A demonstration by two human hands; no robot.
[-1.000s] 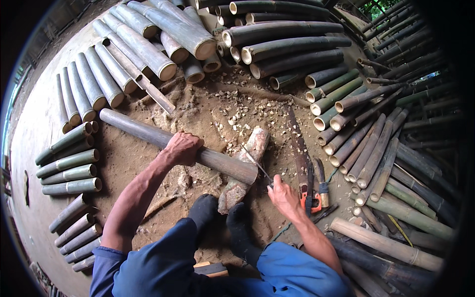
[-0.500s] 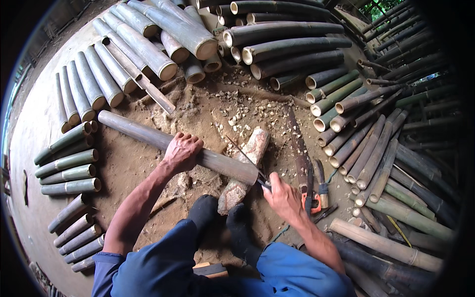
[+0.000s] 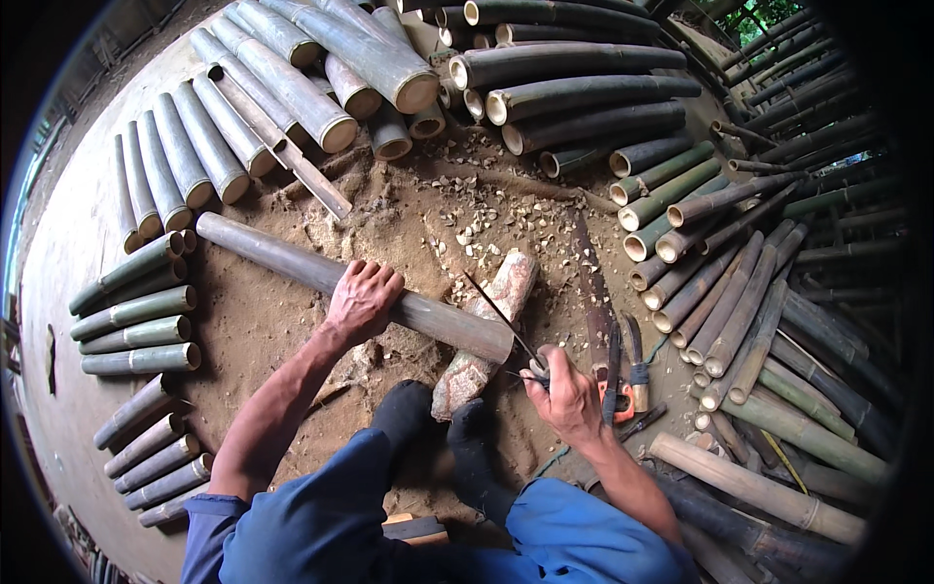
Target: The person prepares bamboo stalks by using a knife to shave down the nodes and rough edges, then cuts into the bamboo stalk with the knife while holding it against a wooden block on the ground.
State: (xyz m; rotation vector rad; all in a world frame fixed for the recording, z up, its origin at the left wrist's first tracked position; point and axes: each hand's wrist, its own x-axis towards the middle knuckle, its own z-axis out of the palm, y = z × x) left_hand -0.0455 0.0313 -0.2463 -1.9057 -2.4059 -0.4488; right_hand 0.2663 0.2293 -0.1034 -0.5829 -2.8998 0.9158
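A thick grey-brown bamboo pole (image 3: 270, 255) lies at a slant before me, its near right end resting across a short rough log (image 3: 514, 282). My left hand (image 3: 364, 300) grips the pole around its middle from above. In my right hand (image 3: 566, 397), closed around the handle, is a long knife (image 3: 501, 316). Its thin dark blade points up and left, just beyond the pole's cut end and close to it; whether they touch I cannot tell. My dark-socked feet (image 3: 401, 414) are beside the log's near end.
Pale wood chips (image 3: 496, 219) litter the soil beyond the log. Right of my right hand lie a curved blade (image 3: 634, 341), a dark sheath-like piece (image 3: 611, 384) and an orange-handled tool (image 3: 626, 401). Bamboo stacks (image 3: 584, 66) ring the spot; a split bamboo strip (image 3: 311, 180) lies at far left.
My right hand and the knife have moved slightly right and toward me, away from the pole's end. My left hand keeps its grip; the whole view has shifted a little.
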